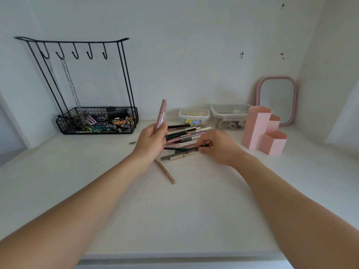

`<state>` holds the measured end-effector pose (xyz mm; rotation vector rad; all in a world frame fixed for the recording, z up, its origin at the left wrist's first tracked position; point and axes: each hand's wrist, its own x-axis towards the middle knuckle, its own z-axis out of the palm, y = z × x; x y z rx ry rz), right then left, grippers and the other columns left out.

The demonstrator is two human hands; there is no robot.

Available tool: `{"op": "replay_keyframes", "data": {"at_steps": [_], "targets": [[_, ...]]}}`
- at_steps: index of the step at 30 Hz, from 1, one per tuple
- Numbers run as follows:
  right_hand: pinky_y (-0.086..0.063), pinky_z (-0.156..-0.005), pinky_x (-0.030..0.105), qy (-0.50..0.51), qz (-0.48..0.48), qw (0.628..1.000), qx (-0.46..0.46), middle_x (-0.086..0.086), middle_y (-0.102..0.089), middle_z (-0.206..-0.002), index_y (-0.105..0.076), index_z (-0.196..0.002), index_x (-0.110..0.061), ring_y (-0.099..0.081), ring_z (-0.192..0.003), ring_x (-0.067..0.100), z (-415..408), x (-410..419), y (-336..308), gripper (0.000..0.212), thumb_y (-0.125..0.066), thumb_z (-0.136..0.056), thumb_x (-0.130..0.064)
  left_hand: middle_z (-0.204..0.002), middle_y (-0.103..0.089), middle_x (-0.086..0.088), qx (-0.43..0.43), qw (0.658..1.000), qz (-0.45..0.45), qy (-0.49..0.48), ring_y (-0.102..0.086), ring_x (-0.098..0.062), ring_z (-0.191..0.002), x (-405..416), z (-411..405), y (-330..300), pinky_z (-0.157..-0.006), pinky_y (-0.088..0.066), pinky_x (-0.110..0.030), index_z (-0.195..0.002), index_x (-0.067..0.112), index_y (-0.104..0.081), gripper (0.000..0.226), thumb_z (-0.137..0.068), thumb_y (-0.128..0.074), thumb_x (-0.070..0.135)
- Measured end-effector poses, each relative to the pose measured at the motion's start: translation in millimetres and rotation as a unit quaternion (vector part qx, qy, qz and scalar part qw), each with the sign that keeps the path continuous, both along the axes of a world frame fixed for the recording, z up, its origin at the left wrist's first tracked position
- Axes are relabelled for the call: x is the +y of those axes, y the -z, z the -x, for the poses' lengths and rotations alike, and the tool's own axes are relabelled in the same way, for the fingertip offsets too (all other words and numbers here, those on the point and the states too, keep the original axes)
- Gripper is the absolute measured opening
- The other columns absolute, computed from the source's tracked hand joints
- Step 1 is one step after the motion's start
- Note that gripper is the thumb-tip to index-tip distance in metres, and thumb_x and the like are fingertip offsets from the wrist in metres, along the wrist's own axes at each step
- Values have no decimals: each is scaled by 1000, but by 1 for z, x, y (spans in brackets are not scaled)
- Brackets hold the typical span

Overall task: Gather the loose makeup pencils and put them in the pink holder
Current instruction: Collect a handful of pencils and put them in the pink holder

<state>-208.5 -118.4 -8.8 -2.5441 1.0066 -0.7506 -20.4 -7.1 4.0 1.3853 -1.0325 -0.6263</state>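
Observation:
Several loose makeup pencils [184,135] lie in a pile at the middle of the white table. My left hand [151,141] holds a pink pencil [161,113] upright, just left of the pile. A gold pencil [166,172] lies apart, nearer to me, its top end hidden under my left hand. My right hand [215,146] reaches into the pile's right end and pinches a dark pencil [186,149] between thumb and fingers. The pink holder [260,133], with stepped hexagonal tubes, stands to the right of the pile.
A black wire rack [97,121] with hooks, chains and a full basket stands at the back left. Two clear plastic boxes [194,117] [229,115] sit behind the pile. A pink-framed mirror [276,98] leans on the wall behind the holder. The table's front edge [174,257] is near me.

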Motion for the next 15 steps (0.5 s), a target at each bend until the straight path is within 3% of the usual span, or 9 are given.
{"op": "replay_keyframes", "data": {"at_steps": [5, 8, 11, 15], "targets": [[-37, -60, 3, -21, -13, 1000, 2, -5, -65, -82, -75, -90, -14, -50, -62, -10, -2, 3, 0, 12, -76, -78, -11, -54, -31, 9, 28, 999, -22, 15, -24, -6, -40, -15, 9, -14, -36, -21, -20, -78, 21, -46, 32, -104, -51, 39], [-37, -60, 3, -24, -29, 999, -2, -5, -63, -83, -75, -96, -14, -50, -64, -5, -1, 4, -1, 17, -75, -80, -10, -53, -32, 8, 108, 993, 41, -12, -24, -6, -38, -19, 13, 2, -35, -21, -19, -74, 19, -41, 36, -104, -51, 35], [-37, -60, 4, -25, -32, 999, 2, -6, -60, -83, -76, -98, -14, -49, -65, -3, -1, 3, -1, 18, -75, -80, -10, -49, -31, 8, 130, 986, 98, -39, -24, -5, -36, -19, 12, 12, -35, -21, -18, -70, 17, -36, 39, -105, -51, 26], [-34, -58, 6, -21, -30, 999, 24, -15, -56, -78, -74, -95, -15, -47, -64, -6, 0, 3, -5, 14, -75, -81, -13, -50, -31, 8, 126, 989, 79, -26, -23, -5, -38, -20, 8, 13, -36, -21, -18, -72, 17, -38, 37, -105, -52, 28]]}}
